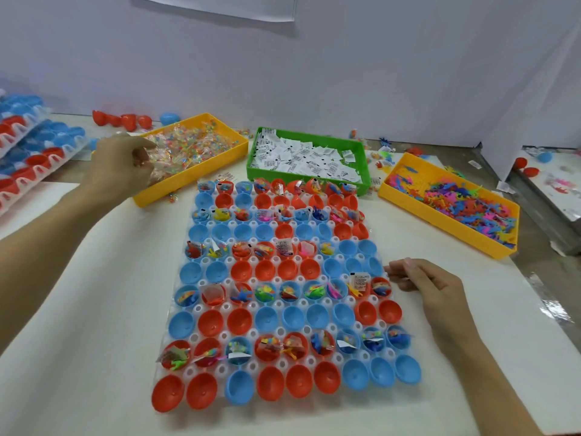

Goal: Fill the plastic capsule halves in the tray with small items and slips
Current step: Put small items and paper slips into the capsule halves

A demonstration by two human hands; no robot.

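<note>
A clear tray (201, 306) in the middle of the table holds rows of red and blue capsule halves (270, 269); alternate rows hold small toys, packets and slips, the rows between are bare. My left hand (125, 165) reaches over the near corner of the left yellow bin (220, 158) and grips clear packets of coloured beads (157, 158). My right hand (421, 278) hovers at the tray's right edge, fingers loosely curled with the tips together; whether they pinch anything is unclear.
A green bin (361, 149) of white paper slips stands behind the tray. A second yellow bin (440, 215) at the right holds small coloured plastic figures. Stacked trays of capsule halves (28, 152) lie at far left. Loose capsules (119, 119) sit by the wall.
</note>
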